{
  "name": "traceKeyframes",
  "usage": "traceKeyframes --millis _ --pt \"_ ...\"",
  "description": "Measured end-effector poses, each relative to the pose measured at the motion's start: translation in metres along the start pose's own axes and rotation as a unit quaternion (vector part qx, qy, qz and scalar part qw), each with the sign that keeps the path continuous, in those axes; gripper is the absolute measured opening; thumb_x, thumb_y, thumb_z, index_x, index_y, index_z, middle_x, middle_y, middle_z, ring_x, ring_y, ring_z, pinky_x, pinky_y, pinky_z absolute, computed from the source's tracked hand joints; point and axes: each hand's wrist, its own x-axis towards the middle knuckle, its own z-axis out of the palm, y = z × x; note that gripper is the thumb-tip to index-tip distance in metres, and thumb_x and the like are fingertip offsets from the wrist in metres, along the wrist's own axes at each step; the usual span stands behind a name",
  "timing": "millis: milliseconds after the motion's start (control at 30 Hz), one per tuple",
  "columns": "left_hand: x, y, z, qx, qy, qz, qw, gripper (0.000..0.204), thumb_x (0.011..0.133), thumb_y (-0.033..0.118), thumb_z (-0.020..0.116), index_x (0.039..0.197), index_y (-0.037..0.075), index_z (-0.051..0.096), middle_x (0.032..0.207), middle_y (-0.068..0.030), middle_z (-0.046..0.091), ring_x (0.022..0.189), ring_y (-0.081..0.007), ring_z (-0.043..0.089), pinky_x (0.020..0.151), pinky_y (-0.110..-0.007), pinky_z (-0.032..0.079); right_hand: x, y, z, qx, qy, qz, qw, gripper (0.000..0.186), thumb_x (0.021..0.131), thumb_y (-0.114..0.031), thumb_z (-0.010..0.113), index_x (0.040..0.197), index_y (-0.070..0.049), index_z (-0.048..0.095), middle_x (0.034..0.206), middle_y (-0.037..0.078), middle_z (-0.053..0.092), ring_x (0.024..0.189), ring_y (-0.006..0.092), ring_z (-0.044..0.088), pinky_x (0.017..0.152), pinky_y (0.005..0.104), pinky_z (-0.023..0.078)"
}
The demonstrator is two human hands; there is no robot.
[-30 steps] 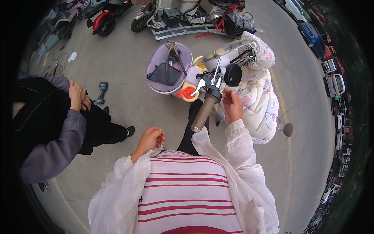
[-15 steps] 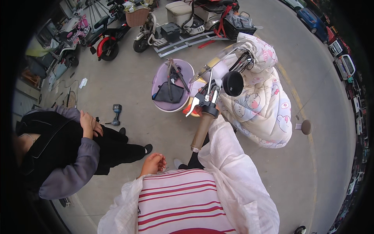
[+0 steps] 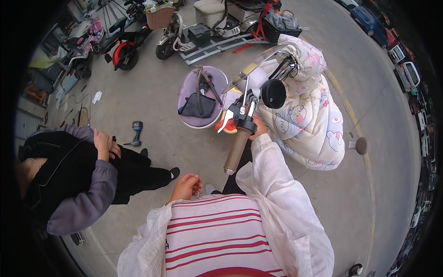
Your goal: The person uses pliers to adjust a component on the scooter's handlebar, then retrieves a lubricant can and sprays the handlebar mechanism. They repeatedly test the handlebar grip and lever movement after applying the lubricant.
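Note:
In front of me stands a scooter's handlebar with a brown grip (image 3: 236,150), a silver brake lever (image 3: 226,121) and a round black mirror (image 3: 273,94). Just beyond the grip, my right hand (image 3: 260,127) reaches in beside the handlebar; its fingers are hidden behind it. My left hand (image 3: 186,187) hovers near my waist, fingers loosely curled, with nothing visible in them. A padded cream cover (image 3: 307,124) with cartoon prints drapes over the scooter's right side. Left of the handlebar is a lilac tub (image 3: 187,92) holding a dark cloth pouch (image 3: 197,105) and metal rods.
A person in black with grey sleeves (image 3: 104,182) stands at left, hands clasped. A cordless drill (image 3: 136,133) stands on the floor near them. Parked scooters and a metal ramp (image 3: 217,48) line the back. At right is a round stool-like object (image 3: 362,146).
My right hand has come further into sight beside the handlebar, its sleeve shifted. My left hand has moved slightly right and up. The view has tilted a little.

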Motion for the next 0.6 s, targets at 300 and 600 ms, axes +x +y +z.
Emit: traceKeyframes --millis 300,600 --pt "-0.003 -0.006 -0.006 -0.035 0.010 0.020 0.999 0.018 0.093 0.022 0.052 0.091 0.005 0.057 0.074 -0.0042 0.061 0.061 -0.0120 0.056 0.053 -0.024 0.042 -0.062 -0.016 0.048 -0.164 0.103 -0.065 0.979 0.028 0.095 -0.026 0.055 0.114 -0.005 0.058 0.103 0.005 0.062 0.092 0.0162 0.059 0.083 0.0319 0.049" --pt "0.002 -0.006 0.005 -0.005 -0.035 0.027 0.999 0.019 0.094 0.023 0.051 0.090 0.006 0.058 0.074 -0.0038 0.060 0.060 -0.0113 0.055 0.053 -0.024 0.042 -0.100 -0.034 0.088 -0.547 0.125 -0.260 0.786 0.026 0.082 -0.006 0.069 0.107 -0.003 0.063 0.100 0.004 0.061 0.092 0.0143 0.055 0.081 0.0265 0.044"
